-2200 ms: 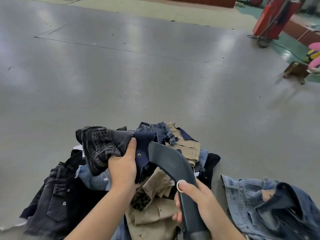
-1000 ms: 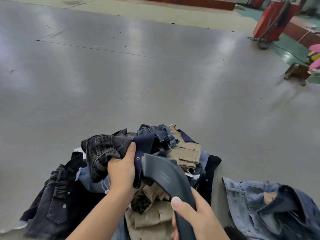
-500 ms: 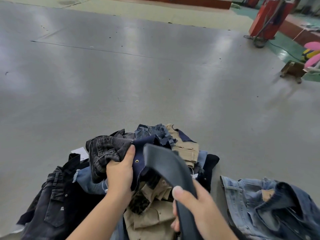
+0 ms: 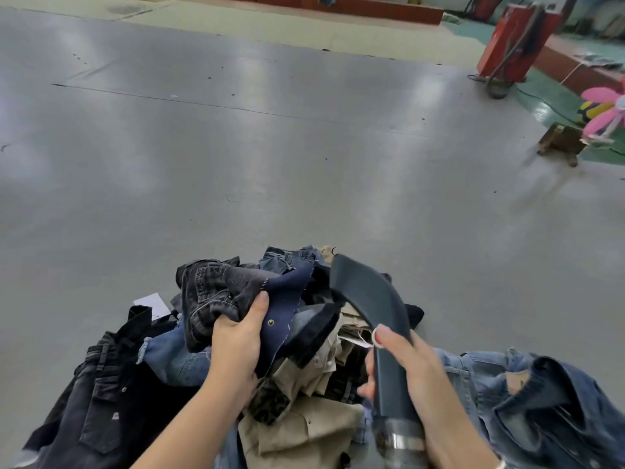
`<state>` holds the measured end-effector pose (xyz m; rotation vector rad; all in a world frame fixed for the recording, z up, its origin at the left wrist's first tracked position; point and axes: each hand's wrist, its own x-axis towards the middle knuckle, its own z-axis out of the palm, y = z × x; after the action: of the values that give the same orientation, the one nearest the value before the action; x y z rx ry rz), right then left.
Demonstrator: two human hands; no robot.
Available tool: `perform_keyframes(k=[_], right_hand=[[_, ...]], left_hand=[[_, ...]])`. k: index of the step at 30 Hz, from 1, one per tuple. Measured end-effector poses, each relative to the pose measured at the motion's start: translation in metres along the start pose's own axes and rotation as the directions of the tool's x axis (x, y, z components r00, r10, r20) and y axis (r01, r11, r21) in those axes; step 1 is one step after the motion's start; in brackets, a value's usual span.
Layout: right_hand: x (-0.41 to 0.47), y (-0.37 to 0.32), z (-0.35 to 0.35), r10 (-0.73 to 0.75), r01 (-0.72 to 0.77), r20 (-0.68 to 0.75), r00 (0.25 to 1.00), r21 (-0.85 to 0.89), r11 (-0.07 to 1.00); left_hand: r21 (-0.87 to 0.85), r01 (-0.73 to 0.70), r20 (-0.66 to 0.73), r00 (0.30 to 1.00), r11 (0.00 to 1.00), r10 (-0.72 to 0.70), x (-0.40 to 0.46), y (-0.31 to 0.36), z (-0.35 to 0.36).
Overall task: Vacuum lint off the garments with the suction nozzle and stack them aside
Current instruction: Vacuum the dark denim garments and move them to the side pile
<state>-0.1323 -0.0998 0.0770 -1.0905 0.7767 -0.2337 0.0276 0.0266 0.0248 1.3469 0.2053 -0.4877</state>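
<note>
Head view shows the nozzle [image 4: 367, 299] at the 5 o'clock part of the frame, its wide mouth lifted and angled toward 11 o'clock, now clear of the cloth. Half a second ago that mouth sat against the navy piece [image 4: 287, 299]; it has since swung off toward 1 o'clock, so this pass over the fabric looks finished or paused. The right hand [image 4: 411, 370] is wrapped round the nozzle's neck, thumb laid along the top, just above a metal collar [image 4: 402, 438].

The left hand [image 4: 236, 346] clutches a bunch of garments, the navy piece together with dark grey jeans [image 4: 213, 292], thumb pressed over the fold, and holds them raised above the pile [image 4: 304, 401]. That pile of khaki, blue and black clothes lies on the grey floor [image 4: 236, 147] at 6 o'clock.

Black jeans [image 4: 101, 411] lie at 7 o'clock, and a blue denim jacket [image 4: 541, 394] lies apart at 4 o'clock, possibly the start of the finished stack. With the nozzle off, the held garments seem ready either for another pass or to be set aside.

A red machine [image 4: 517, 42] stands far off at 1 o'clock.
</note>
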Motion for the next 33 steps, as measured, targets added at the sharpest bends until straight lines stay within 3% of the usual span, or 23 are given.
perform_keyframes(k=[4, 14, 21, 24, 33], right_hand=[[-0.014, 0.013, 0.011, 0.076, -0.062, 0.153, 0.985, -0.095, 0.994], [0.017, -0.006, -0.004, -0.011, 0.016, -0.107, 0.994, 0.044, 0.999], [-0.021, 0.019, 0.011, 0.087, -0.078, 0.101, 0.991, -0.097, 0.992], [-0.013, 0.020, 0.015, 0.095, -0.085, 0.076, 0.993, -0.125, 0.989], [0.016, -0.009, -0.003, -0.006, 0.008, -0.116, 0.993, 0.013, 1.000]], left_hand=[[0.026, 0.055, 0.051, 0.997, 0.998, -0.056, -0.003, 0.000, 0.002], [-0.076, 0.110, 0.171, 0.981, 0.991, -0.096, -0.009, -0.008, -0.009], [-0.091, 0.077, 0.150, 0.987, 0.993, -0.063, -0.010, -0.007, -0.003], [-0.098, 0.078, 0.151, 0.987, 0.992, -0.063, -0.012, -0.006, -0.002], [-0.127, 0.104, 0.190, 0.979, 0.986, -0.079, -0.021, -0.001, -0.003]])
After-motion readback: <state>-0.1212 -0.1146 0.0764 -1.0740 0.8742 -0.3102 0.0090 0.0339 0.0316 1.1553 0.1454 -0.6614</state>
